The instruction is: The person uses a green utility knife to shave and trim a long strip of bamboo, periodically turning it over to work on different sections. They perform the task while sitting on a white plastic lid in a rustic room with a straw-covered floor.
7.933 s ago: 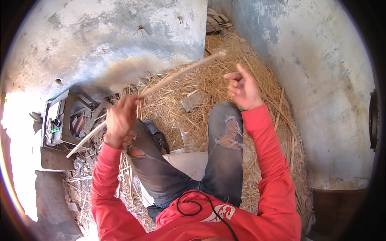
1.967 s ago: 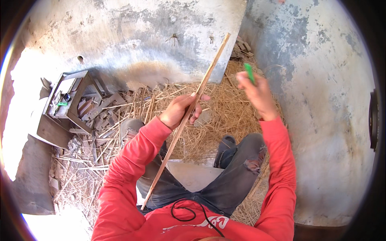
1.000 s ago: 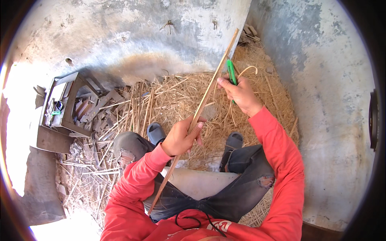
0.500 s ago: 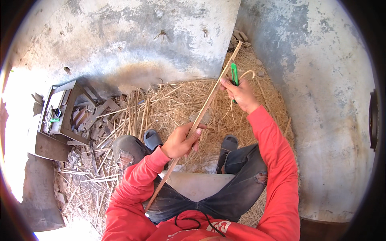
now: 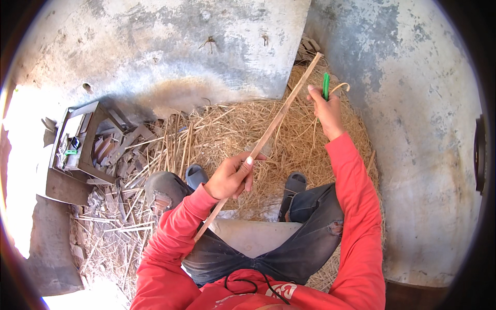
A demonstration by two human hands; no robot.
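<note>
I sit with red sleeves and dark jeans over a heap of straw. My left hand (image 5: pixel 230 176) grips a long thin bamboo strip (image 5: pixel 281 113) near its middle; the strip slants from my lap up toward the wall corner. My right hand (image 5: pixel 326 109) is stretched out to the strip's upper part and holds a green-handled knife (image 5: pixel 325 85). A thin pale shaving (image 5: pixel 342 87) curls off beside the knife.
A pile of straw and shavings (image 5: pixel 227 129) covers the floor before my feet. A dark wooden box with tools (image 5: pixel 77 142) stands at the left, with loose bamboo slats (image 5: pixel 124 155) beside it. Grey concrete walls (image 5: pixel 170 51) close in at the back and on the right.
My right hand with the knife has slid farther up along the strip toward its far end. My left hand keeps its hold on the strip's middle.
</note>
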